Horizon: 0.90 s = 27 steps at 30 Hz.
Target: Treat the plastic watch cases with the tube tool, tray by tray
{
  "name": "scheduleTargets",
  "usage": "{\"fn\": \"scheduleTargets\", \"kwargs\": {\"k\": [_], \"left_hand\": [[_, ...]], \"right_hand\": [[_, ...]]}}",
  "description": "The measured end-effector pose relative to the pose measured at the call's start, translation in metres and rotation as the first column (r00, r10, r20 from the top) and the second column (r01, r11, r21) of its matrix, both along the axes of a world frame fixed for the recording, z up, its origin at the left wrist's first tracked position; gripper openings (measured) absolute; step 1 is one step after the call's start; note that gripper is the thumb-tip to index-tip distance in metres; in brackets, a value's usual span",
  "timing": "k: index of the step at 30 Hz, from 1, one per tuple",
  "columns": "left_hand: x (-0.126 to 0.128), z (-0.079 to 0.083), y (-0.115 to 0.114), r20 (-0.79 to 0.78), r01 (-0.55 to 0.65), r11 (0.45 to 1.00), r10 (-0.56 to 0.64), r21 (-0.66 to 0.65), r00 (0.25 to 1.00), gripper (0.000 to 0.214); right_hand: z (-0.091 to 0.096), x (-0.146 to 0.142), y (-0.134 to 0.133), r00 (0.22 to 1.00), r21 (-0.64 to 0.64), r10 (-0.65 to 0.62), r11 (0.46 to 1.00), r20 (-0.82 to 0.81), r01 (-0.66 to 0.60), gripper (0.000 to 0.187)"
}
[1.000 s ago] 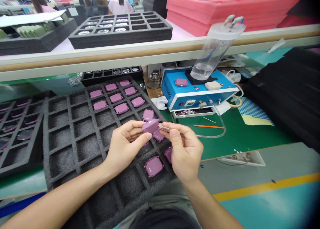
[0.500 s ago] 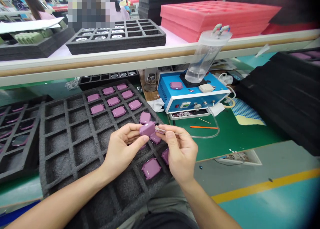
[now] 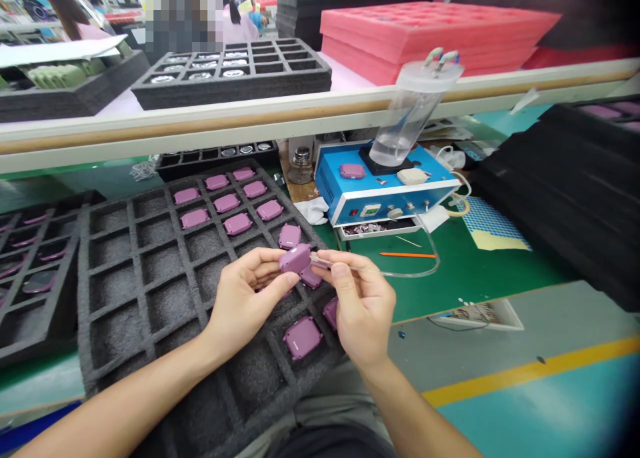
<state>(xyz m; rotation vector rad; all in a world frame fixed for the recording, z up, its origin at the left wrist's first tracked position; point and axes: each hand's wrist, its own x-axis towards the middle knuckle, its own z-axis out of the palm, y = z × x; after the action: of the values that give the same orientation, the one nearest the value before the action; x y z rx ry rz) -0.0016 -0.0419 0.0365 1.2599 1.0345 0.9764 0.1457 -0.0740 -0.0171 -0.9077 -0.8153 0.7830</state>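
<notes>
One rounded case (image 3: 295,258) over grainy foam (image 3: 142,271)

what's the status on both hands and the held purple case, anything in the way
Left hand gripping purple case above foam tray. Right hand pinching slim tool, tip by case's edge, contact unclear. No obstruction visible.

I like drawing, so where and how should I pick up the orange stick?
Probably pinch the orange stick near its middle, coming straight down from above. It's long and thin and lies flat on the green table, with nothing on top, so a pinch across its narrow width should work. Avoid its right end: the clear tube curves close by there.
</notes>
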Motion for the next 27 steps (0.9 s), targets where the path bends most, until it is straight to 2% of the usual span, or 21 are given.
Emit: {"fn": "scheduleTargets", "kwargs": {"k": [27], "left_hand": [[-0.0001, -0.0007, 0.0009, 0.005, 0.009, 1.0, -0.009, 0.003, 1.0, 0.031]], "right_hand": [[-0.0012, 0.0, -0.0007, 1.0, -0.027, -0.007, 1.0, 0.01, 0.007, 0.013]]}}
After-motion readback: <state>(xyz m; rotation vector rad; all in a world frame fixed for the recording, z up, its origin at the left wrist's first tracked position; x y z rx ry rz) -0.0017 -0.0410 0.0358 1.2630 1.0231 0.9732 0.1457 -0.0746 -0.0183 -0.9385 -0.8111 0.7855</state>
